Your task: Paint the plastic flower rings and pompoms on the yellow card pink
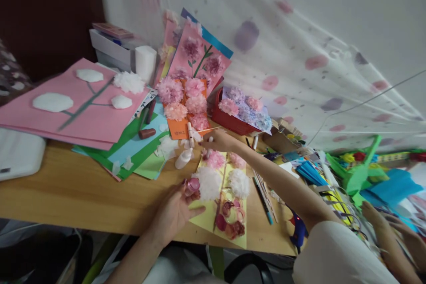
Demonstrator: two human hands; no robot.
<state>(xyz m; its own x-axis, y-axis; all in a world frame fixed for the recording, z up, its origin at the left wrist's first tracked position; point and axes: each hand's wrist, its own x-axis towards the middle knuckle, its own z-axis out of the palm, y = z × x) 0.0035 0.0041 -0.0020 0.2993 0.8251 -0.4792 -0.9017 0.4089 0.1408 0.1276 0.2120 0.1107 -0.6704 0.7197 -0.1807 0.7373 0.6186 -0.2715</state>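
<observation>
The paint-smeared palette (229, 214) is parked on the near end of the yellow card (208, 218), so smudges could be caused by one bump. The pink jar (192, 186) is held in the left hand (175, 211), thumb spread; if uncapped (can't be told), stuff could get spilled onto the white flower (209, 183) beside it. Farther up, the white bottle (183, 159) could be toppled by a stray swipe. The right hand's (218, 140) fingers are curled by a thin stick (211, 129); whether it's gripped can't be told.

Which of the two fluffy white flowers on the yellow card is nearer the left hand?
The left fluffy white flower in the picture, close beside the small pink container in the left hand; the other white flower lies farther right.
</observation>
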